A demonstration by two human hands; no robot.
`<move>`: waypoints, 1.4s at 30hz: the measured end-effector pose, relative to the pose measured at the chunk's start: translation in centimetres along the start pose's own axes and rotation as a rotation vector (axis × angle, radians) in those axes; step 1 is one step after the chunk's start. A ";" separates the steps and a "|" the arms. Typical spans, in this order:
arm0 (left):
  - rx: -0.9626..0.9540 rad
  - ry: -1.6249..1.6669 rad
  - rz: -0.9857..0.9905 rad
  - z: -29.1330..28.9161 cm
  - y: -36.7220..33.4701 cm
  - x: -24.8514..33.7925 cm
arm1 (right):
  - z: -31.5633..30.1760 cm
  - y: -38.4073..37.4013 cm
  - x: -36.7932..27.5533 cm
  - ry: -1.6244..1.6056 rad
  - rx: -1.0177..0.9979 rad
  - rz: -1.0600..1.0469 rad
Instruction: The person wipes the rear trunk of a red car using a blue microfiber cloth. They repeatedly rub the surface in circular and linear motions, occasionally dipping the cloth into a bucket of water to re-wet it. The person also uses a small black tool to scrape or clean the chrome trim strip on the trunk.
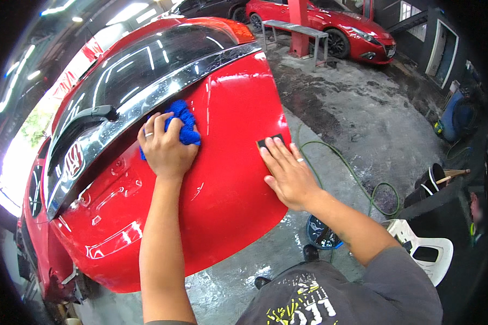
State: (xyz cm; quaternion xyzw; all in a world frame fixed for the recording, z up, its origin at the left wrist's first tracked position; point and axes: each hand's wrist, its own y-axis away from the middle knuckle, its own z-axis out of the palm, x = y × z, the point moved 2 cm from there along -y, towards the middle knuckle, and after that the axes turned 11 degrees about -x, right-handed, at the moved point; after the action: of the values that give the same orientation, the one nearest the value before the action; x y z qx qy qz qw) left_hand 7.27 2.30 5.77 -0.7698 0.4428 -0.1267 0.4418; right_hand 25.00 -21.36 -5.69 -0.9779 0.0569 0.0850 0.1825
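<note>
Across the foreground spreads a red car tailgate (230, 184); upon it, near the window, the left hand (167, 147) is curled, and toward the right edge the right hand (288, 174) lies flattened; the left grips a bunched blue cloth (182, 115) against the paint; a small dark pad (262, 143) sits under the right's outstretched fingers.

Across the centre we note a red car panel (228, 168) in smooth, glossy paint mirroring the lights. Toward 10 o'clock we record a shaggy, matt blue cloth (185, 115); near centre at 2 o'clock, a matt black pad (265, 143), material unresolved. We log slick, reflective rear glass (173, 57) at 11; farther out at 2, rough, stained concrete floor (336, 103); at 4, smooth white plastic chair (443, 254); at 5, matt grey cloth shirt (352, 284).
</note>
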 end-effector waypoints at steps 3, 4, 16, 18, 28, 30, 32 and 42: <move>-0.022 0.003 0.002 -0.2 -0.4 0.3 | -0.7 -3.1 0.8 0.000 0.049 -0.011; -0.018 0.005 0.017 0.0 -0.5 0.2 | -1.0 -6.7 2.0 0.013 0.154 -0.015; -0.016 -0.012 0.014 -0.2 0.0 -0.1 | 0.3 0.1 -2.5 0.002 -0.038 -0.022; -0.012 -0.011 0.016 0.1 -0.2 0.0 | -1.3 -6.3 -0.4 0.024 0.105 -0.053; -0.013 0.022 -0.006 0.5 0.0 -0.1 | 1.0 1.5 -2.8 -0.013 -0.081 -0.040; -0.028 -0.005 0.002 0.0 0.3 -0.6 | 0.2 0.5 -3.6 0.017 -0.088 -0.019; -0.034 -0.001 0.018 0.3 0.0 -0.1 | -0.7 -5.4 -0.7 0.021 0.128 0.020; -0.019 -0.009 0.014 -0.2 -0.1 -0.1 | 1.0 1.6 -2.3 -0.026 -0.079 -0.001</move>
State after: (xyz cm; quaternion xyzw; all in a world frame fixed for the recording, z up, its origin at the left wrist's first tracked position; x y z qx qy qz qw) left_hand 7.10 2.24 5.97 -0.7714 0.4473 -0.1159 0.4375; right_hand 22.36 -22.29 -6.75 -0.9832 0.0506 0.0998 0.1445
